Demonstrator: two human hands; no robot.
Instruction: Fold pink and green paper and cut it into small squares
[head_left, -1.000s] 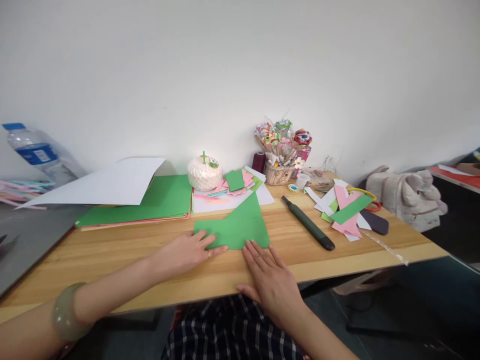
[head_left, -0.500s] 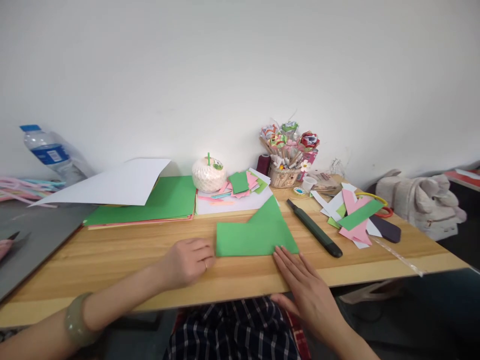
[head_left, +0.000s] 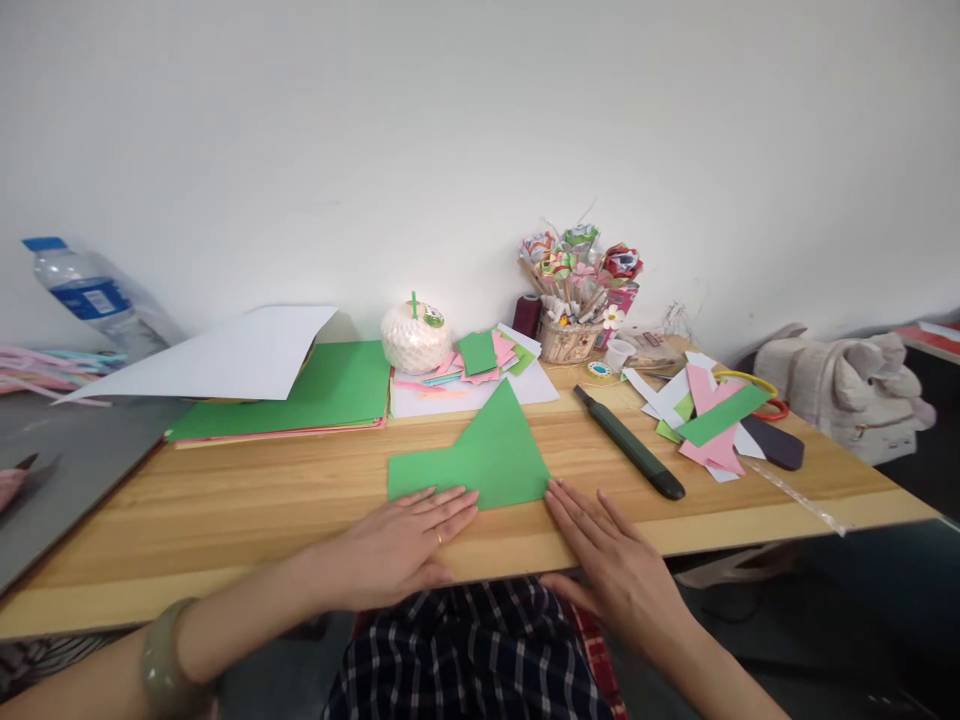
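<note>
A folded sheet of green paper (head_left: 480, 450) lies flat near the front edge of the wooden table, with a triangular peak at its back right and a straight band along its left. My left hand (head_left: 397, 540) rests flat, fingers stretched over the paper's lower left edge. At the paper's lower right corner, the fingertips of my right hand (head_left: 611, 560) touch the edge, palm down and fingers out. Just right of the paper lies a dark green utility knife (head_left: 630, 443), apart from both hands.
Colored sheets (head_left: 345, 385) and a curled white sheet (head_left: 217, 355) lie at the left, near a water bottle (head_left: 90, 295). At the back stand a wrapped coconut (head_left: 415, 340) and a basket (head_left: 568, 342) of paper flowers. Paper strips (head_left: 712, 415) lie at the right.
The green paper has shifted left and turned slightly. My left hand has gone from curled beside the paper to flat on its lower edge. My right hand stays in nearly the same place.
</note>
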